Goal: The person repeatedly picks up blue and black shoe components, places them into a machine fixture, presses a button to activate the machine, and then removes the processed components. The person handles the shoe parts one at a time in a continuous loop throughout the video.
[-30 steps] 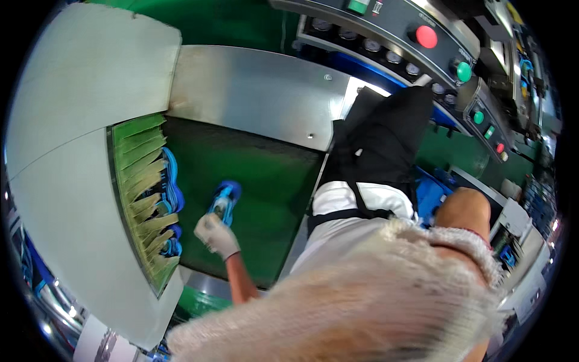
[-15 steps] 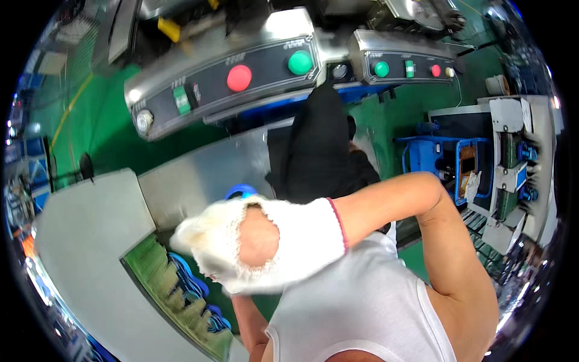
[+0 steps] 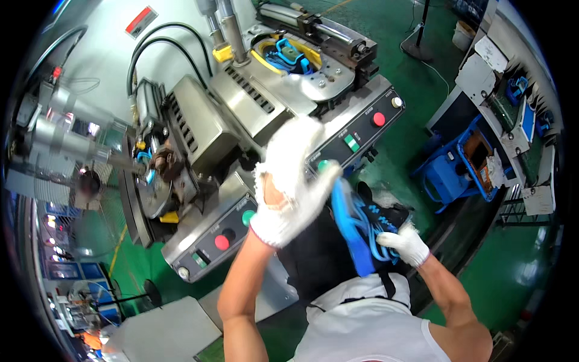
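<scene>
While the camera looks steeply down over the person's chest, both forearms rise from the lower edge toward a grey metal machine [image 3: 241,114]. Each hand wears a white knitted glove. The left hand [image 3: 292,181] is raised at the centre of the picture, its back to the camera and its fingers spread apart, their tips touching the upper end of a blue shoe upper [image 3: 353,226] just below a green push button [image 3: 324,164]. The right hand [image 3: 403,242], lower and to the right, has its fingers curled tight around the bottom end of that same blue piece, among its pale blue laces. The piece hangs between the two hands, in front of a black apron, close to the front edge of the sloping control panel [image 3: 362,130].

That panel carries a red button [image 3: 378,119] and a green switch. A second panel [image 3: 214,238] sits lower left, with its own red and green buttons. On top of the machine, another blue shoe part [image 3: 289,54] lies inside a yellow-rimmed mould. To the right, open green floor [image 3: 422,78] separates the machine from a blue cart [image 3: 449,175] and a cluttered workbench along the picture's rim.
</scene>
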The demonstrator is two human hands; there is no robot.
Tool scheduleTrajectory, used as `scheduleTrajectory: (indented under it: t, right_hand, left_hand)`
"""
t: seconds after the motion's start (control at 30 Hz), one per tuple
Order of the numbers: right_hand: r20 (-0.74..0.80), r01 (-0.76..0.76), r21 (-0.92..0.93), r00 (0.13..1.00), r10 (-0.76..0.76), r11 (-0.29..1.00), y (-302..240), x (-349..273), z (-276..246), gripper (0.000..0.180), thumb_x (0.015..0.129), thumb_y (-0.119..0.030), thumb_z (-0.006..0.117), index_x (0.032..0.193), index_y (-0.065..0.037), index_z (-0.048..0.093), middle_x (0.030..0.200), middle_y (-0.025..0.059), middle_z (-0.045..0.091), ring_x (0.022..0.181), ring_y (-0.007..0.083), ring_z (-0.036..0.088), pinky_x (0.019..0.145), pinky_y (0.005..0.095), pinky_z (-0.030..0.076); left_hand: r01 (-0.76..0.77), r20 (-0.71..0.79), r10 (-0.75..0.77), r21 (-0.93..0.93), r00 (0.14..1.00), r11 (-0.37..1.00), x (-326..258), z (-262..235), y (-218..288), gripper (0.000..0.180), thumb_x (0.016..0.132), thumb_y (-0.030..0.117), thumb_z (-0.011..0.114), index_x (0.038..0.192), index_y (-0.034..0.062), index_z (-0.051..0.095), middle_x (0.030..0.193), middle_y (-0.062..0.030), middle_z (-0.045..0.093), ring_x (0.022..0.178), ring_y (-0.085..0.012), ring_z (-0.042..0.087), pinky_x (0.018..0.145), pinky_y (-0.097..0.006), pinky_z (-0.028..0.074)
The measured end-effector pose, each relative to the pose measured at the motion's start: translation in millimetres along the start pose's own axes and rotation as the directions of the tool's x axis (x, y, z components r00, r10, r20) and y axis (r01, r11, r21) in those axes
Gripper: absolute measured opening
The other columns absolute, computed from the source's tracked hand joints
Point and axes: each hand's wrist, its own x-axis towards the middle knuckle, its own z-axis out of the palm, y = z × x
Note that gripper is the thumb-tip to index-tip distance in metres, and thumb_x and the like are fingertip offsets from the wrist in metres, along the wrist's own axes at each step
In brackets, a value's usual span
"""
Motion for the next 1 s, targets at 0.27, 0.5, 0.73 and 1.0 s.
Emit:
scheduleTrajectory:
  t: [0.27,0.5,0.73,1.0]
  right_hand:
    - [-0.437,-0.131,0.39,0.845,0.309,0.911,69.8,8.2,-77.9,0.041,0.075,-0.03,0.085,0.095,-0.013,0.053,0.082,-0.0044,0.051,0.06,0.0072,0.047,0.046,0.0264,0.037]
    - [-0.461,-0.055,0.486,0.832,0.309,0.872,70.4,37.4,-88.9,0.041,0.076,-0.034,0.087,0.078,-0.015,0.051,0.068,-0.0049,0.049,0.05,0.0071,0.045,0.042,0.0252,0.035]
    - [-0.467,-0.005,0.467,0.848,0.252,0.884,85.2,41.7,-94.5,0.051,0.073,-0.037,0.095,0.084,-0.017,0.049,0.071,-0.0051,0.046,0.053,0.0092,0.045,0.042,0.0282,0.037]
    - [-0.495,0.405,0.073,0.808,-0.32,0.911,12.4,99.0,-76.9,0.071,0.092,-0.029,0.079,0.151,-0.006,0.047,0.136,0.0069,0.064,0.12,0.0219,0.064,0.105,0.0403,0.053]
  left_hand:
    - [0.564,-0.193,-0.556,-0.013,0.809,0.826,180.6,107.9,-225.2,0.079,0.092,0.041,0.075,0.154,0.0008,0.048,0.151,-0.0242,0.056,0.136,-0.0353,0.057,0.115,-0.041,0.043]
    - [0.607,-0.323,-0.547,0.124,0.773,0.785,252.7,176.3,-304.2,0.044,0.096,0.028,0.067,0.137,0.0141,0.067,0.121,-0.0201,0.073,0.11,-0.0316,0.071,0.098,-0.042,0.053]
    - [0.303,-0.486,-0.469,-0.383,0.737,0.873,243.0,148.5,-280.9,0.028,0.104,0.011,0.063,0.13,0.0055,0.069,0.107,-0.0073,0.072,0.086,-0.012,0.066,0.08,-0.027,0.056]
    - [-0.114,-0.624,-0.167,-0.385,0.763,0.916,107.6,31.9,-96.0,0.024,0.105,0.01,0.061,0.126,0.0015,0.064,0.123,-0.0146,0.072,0.113,-0.0249,0.068,0.102,-0.038,0.053]
